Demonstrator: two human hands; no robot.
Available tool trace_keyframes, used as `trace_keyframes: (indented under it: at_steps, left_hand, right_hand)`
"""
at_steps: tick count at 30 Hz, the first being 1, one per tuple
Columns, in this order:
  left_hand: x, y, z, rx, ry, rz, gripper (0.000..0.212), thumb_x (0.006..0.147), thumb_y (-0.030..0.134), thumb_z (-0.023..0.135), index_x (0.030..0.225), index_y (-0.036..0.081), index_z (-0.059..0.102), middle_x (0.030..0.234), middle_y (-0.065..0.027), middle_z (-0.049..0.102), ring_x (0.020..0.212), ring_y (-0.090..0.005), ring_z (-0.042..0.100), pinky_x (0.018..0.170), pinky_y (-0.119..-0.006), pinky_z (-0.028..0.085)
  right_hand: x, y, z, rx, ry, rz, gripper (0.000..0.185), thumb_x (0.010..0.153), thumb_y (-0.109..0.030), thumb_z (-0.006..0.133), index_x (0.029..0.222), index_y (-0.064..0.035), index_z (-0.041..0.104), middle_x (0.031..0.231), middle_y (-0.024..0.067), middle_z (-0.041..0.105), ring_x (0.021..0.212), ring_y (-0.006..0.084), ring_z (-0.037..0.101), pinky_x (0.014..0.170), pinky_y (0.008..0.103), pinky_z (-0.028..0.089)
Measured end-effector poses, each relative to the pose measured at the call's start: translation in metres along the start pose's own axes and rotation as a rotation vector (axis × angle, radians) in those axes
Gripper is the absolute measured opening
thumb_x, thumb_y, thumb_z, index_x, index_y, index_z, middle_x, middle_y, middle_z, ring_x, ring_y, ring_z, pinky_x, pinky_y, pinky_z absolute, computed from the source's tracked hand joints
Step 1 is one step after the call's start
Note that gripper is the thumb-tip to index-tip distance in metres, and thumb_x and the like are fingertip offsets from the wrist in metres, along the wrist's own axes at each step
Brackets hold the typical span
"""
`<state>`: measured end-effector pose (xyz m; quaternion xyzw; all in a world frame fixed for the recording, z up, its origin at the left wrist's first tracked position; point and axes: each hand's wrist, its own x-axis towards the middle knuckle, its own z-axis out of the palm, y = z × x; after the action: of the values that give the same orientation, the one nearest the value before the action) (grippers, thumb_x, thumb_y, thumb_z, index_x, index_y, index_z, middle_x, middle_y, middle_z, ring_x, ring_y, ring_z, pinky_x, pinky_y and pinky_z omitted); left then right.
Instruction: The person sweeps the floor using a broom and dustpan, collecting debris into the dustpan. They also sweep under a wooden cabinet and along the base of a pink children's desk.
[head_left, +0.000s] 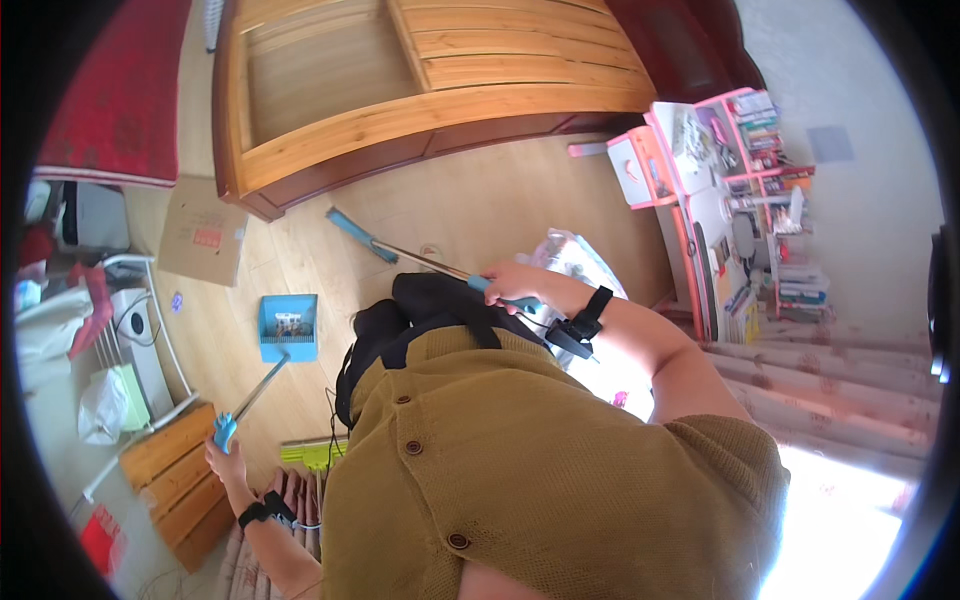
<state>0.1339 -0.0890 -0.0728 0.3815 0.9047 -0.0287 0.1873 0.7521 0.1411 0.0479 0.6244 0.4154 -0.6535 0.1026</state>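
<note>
My left hand (227, 463) is closed around the blue grip at the upper end of a long-handled dustpan's metal pole. The blue dustpan (300, 352) rests on the wooden floor, and some small debris (291, 326) lies inside it. My right hand (514, 281) grips the blue end of a broom (420, 259) in front of my body. Its blue head (358, 234) reaches the floor ahead of me, to the right of the dustpan and apart from it. A black strap with a small device circles each of my forearms.
Ahead stands a wooden bed frame (442, 120) with slats. A flattened cardboard box (201, 232) lies left of it. A pink-and-white desk with shelves (712, 195) lines the right side. At left are a white metal rack (161, 330) and a wooden slatted piece (180, 480); a green mop head (311, 454) is nearby.
</note>
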Motion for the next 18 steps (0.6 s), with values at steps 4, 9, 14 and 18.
trace_keyframes:
  at_steps: [4,9,14,18]
  left_hand:
    - [0.022,-0.029,0.004,-0.031,0.058,0.130,0.049,0.068,0.016,0.071,0.113,0.006,0.052,0.109,-0.0224,0.054,0.102,-0.0407,0.050,0.088,-0.048,0.041]
    - [0.033,-0.025,0.002,-0.086,0.069,0.210,0.044,0.068,0.014,0.072,0.105,-0.003,0.055,0.098,-0.0243,0.059,0.092,-0.0418,0.055,0.082,-0.048,0.044]
    - [0.038,-0.006,-0.001,-0.065,0.099,0.170,0.062,0.071,0.021,0.073,0.120,-0.003,0.043,0.115,-0.0250,0.051,0.109,-0.0410,0.046,0.093,-0.047,0.038]
    - [0.027,-0.023,-0.001,0.074,0.097,0.124,0.070,0.073,0.022,0.072,0.129,-0.001,0.036,0.129,-0.0226,0.043,0.120,-0.0397,0.038,0.102,-0.045,0.032]
  right_hand:
    - [-0.001,0.009,0.000,0.037,0.002,-0.022,0.015,0.074,-0.006,0.059,0.086,0.0024,0.057,0.063,0.0065,0.054,0.051,0.0160,0.054,0.045,0.0293,0.049]
    - [0.002,0.036,-0.003,0.071,0.010,-0.037,0.014,0.074,-0.005,0.057,0.086,0.0022,0.055,0.061,0.0066,0.053,0.048,0.0162,0.053,0.044,0.0297,0.047]
    - [0.008,0.045,-0.010,0.095,0.055,-0.015,0.022,0.073,-0.003,0.055,0.093,0.0034,0.055,0.054,0.0054,0.050,0.044,0.0146,0.051,0.040,0.0286,0.045]
    - [0.012,0.040,-0.011,-0.018,0.110,-0.005,0.033,0.072,-0.003,0.058,0.104,0.0009,0.057,0.056,0.0047,0.052,0.045,0.0145,0.053,0.039,0.0283,0.046]
